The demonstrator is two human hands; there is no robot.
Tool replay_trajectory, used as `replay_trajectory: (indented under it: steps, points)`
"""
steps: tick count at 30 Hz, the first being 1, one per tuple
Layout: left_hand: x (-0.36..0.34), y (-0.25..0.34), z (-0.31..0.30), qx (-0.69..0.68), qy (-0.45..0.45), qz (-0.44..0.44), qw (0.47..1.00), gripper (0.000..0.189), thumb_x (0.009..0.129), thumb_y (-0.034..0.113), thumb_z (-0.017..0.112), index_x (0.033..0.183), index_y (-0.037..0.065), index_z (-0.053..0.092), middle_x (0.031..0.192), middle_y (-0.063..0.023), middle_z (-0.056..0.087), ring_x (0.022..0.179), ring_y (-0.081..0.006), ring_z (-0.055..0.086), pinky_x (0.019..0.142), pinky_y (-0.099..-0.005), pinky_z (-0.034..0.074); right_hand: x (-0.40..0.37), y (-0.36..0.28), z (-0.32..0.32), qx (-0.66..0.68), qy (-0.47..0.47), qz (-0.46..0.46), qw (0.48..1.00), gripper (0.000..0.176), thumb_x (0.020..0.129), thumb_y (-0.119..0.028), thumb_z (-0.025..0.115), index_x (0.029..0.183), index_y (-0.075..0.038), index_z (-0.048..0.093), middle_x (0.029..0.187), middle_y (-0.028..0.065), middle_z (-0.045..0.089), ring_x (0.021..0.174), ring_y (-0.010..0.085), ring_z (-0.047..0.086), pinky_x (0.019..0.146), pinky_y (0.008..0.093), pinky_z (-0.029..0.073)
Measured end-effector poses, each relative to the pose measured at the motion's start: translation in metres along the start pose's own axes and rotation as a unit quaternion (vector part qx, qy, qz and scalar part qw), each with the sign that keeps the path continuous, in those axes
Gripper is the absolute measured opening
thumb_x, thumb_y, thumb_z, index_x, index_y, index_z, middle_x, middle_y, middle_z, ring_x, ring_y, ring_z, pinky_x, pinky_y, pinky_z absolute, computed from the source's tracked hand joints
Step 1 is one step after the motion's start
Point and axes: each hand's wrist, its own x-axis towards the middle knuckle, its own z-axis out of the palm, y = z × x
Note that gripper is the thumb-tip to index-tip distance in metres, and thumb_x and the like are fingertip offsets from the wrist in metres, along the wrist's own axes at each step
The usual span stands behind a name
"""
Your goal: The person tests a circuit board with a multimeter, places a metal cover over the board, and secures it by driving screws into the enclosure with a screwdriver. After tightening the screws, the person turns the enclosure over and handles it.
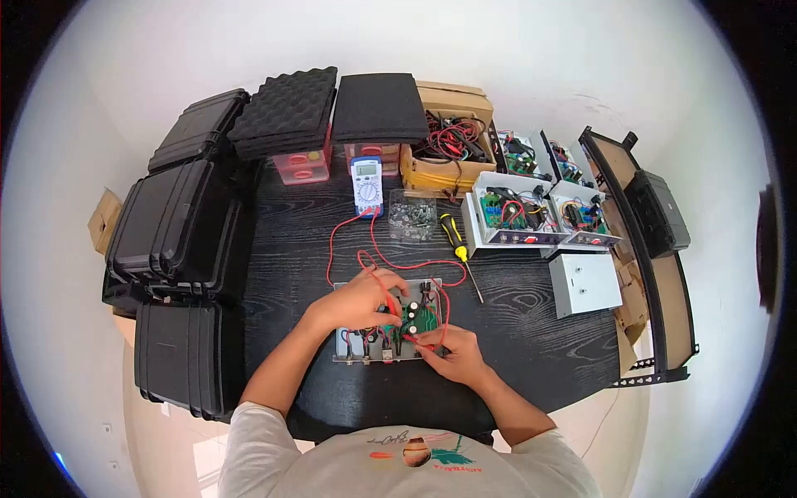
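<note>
An open grey enclosure with a green circuit board (427, 319) lies on the table in front of me. Black cylindrical parts and coloured wires sit on the board. My left hand (361, 300) reaches over the enclosure's left half, fingers closed around a red test probe (391, 304) pointing down at the board. At the lower right, my right hand (452, 353) pinches a second red test probe (413, 339) low over the board. Exactly where the tips touch is too small to tell. Red leads run from the probes to a blue-and-white multimeter (368, 189) behind the enclosure.
A yellow-and-black screwdriver (455, 238) and a clear box of screws (413, 217) lie behind the enclosure. Black cases (176, 357) line the left. At right are several opened units (516, 212), a white box (584, 284) and a rack (664, 282). A cardboard box (440, 178) holds cables.
</note>
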Motion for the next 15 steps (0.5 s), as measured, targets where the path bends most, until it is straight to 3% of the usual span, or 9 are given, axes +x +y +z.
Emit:
replay_trajectory:
  steps: [15]
  points:
    - [0.0002, -0.0012, 0.0022, -0.005, 0.018, 0.013, 1.000, 0.018, 0.082, 0.027, 0.085, 0.088, 0.010, 0.080, 0.124, -0.0052, 0.066, 0.122, -0.0293, 0.060, 0.108, -0.0453, 0.044, 0.0007, 0.0000, 0.0011, -0.007, 0.003, -0.007, 1.000, 0.018, 0.086, -0.004, 0.084, 0.103, -0.003, 0.077, 0.096, 0.0112, 0.079, 0.084, 0.0226, 0.077, 0.074, 0.0336, 0.061]
